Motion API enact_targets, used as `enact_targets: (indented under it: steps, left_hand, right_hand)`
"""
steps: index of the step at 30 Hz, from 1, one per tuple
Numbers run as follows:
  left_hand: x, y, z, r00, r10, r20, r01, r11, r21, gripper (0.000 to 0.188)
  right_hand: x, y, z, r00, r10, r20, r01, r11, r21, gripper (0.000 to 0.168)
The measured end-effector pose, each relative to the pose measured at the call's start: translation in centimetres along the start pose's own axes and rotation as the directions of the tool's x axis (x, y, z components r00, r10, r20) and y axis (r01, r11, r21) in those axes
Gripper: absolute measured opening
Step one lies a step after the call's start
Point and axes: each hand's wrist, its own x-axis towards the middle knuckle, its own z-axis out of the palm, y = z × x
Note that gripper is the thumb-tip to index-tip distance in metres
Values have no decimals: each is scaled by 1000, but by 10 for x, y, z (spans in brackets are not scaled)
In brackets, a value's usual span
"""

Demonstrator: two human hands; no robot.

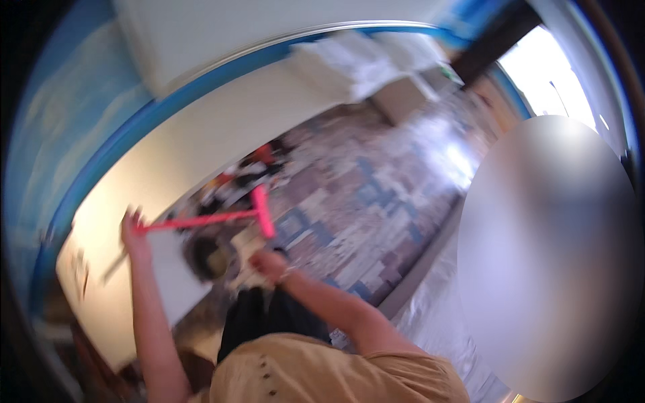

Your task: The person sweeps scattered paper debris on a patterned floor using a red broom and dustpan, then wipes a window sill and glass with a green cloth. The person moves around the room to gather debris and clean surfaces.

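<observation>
My left hand [133, 232] is raised at the left, closed around the end of a bright pink T-shaped tool [201, 220]. The tool's crossbar points away to the right, above the floor. A thin stick-like piece shows below that hand; whether it belongs to the tool I cannot tell. My right hand [269, 264] is in front of my body, below the crossbar and apart from it, its fingers curled. Blur hides whether it holds anything. A dark round container [207, 258] with something pale inside is between my two hands.
Patchwork-patterned floor [347, 216] runs ahead. Mixed small items [242, 176] lie along the edge of a long pale panel or surface [201, 136]. White bundles [347, 65] and a brown box [400, 98] are at the far end. Clear plastic sheeting [438, 322] covers something on the right, beside a large blurred area.
</observation>
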Motion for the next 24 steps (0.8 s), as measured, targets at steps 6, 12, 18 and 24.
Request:
enact_targets:
  steps: [6,12,18,24]
  left_hand:
    - [-27,-23,-24,983,7,-185,69,915,398,30]
    - [-24,-12,-87,973,-110,-201,194,862,468,42]
    - [-17,-37,-117,988,-145,-54,154,955,252,69]
    - [-67,-62,-126,866,-494,-74,477,772,421,37]
  right_hand:
    - [-81,24,-51,996,29,83,-57,933,355,13]
    - [-105,51,-60,990,111,-83,-77,938,338,10]
    - [-97,75,-74,989,103,-108,-50,911,410,11]
    - [-89,72,-30,976,113,-183,-66,967,245,13]
